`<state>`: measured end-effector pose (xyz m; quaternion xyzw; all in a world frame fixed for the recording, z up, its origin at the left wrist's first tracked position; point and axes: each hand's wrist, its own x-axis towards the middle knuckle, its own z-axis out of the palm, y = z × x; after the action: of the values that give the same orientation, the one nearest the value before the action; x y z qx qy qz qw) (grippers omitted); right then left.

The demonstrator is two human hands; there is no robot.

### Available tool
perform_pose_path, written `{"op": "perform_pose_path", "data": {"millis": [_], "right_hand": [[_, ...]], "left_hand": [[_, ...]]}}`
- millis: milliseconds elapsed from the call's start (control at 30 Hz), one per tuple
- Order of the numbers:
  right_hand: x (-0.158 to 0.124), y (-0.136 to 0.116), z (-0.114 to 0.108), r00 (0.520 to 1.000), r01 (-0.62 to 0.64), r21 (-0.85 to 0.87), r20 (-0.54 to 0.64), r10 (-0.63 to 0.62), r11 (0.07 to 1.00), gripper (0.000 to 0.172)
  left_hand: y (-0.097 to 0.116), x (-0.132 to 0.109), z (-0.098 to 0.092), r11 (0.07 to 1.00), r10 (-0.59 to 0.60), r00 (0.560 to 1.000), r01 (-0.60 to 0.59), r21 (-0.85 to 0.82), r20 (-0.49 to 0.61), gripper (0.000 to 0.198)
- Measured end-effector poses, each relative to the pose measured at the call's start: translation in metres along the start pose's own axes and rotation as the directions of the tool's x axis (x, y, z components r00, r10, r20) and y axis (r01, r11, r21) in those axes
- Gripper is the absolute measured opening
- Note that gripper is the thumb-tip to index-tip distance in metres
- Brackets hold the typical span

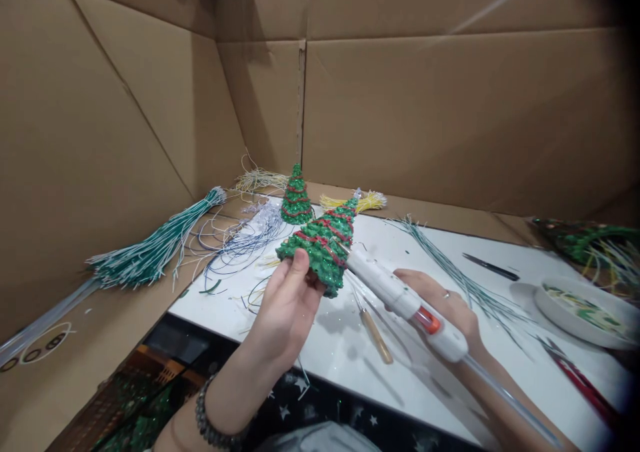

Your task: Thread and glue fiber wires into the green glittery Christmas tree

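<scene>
Leaning above the flat white tabletop (337, 362), a glittery green conical tree (320, 249) was held by the raised left hand (290, 302), a white plastic glue gun (390, 289) by the right hand (453, 305); a wooden-handled tool (376, 337) was seen there.

The held tree (323, 242) is coloured in glittering green and is crossed by wavy bands of red. The same green and red are repeated on the smaller tree (296, 200). The white glue gun (383, 284) is marked by an orange-red part. In the large wire bundle (157, 245) green is joined with white ends; in the small bundle (371, 202), yellow with white. The tabletop (345, 359) is coloured white, and on the black surface (350, 415) pale stars are scattered.
</scene>
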<state>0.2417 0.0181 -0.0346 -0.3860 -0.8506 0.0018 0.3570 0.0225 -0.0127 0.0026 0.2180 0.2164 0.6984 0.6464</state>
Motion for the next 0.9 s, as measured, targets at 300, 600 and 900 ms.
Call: {"op": "perform_pose_path", "data": {"millis": [300,600,900], "right_hand": [[-0.001,-0.003,0.001,0.996,-0.081,0.031,-0.023,0.082,0.996,0.023],[-0.004,-0.008,0.002,0.992,-0.118,0.004,-0.037,0.118,0.993,0.024],[-0.002,-0.005,0.002,0.995,-0.092,-0.014,-0.048,0.091,0.996,0.027]], "left_hand": [[-0.001,0.001,-0.001,1.0,-0.008,1.0,0.008,0.003,-0.01,0.036],[0.0,0.0,-0.002,1.0,-0.001,1.0,0.001,0.011,0.022,0.034],[-0.001,-0.002,-0.001,1.0,-0.006,1.0,0.006,0.01,0.01,0.04]]}}
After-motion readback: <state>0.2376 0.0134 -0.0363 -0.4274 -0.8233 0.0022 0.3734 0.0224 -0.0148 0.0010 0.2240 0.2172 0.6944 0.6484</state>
